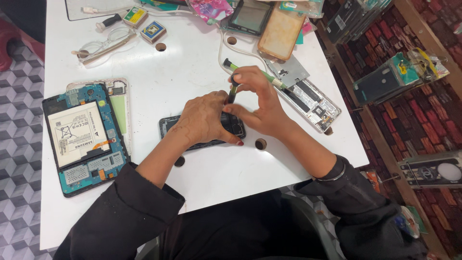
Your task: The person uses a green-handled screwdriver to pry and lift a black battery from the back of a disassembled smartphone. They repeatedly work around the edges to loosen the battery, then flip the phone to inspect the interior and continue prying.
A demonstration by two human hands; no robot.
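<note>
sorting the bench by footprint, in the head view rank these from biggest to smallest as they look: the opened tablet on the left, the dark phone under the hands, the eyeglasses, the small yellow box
1. opened tablet
2. dark phone, though the hands cover much of it
3. eyeglasses, lying farther from the camera, so their place against the phone is unsure
4. small yellow box
</note>
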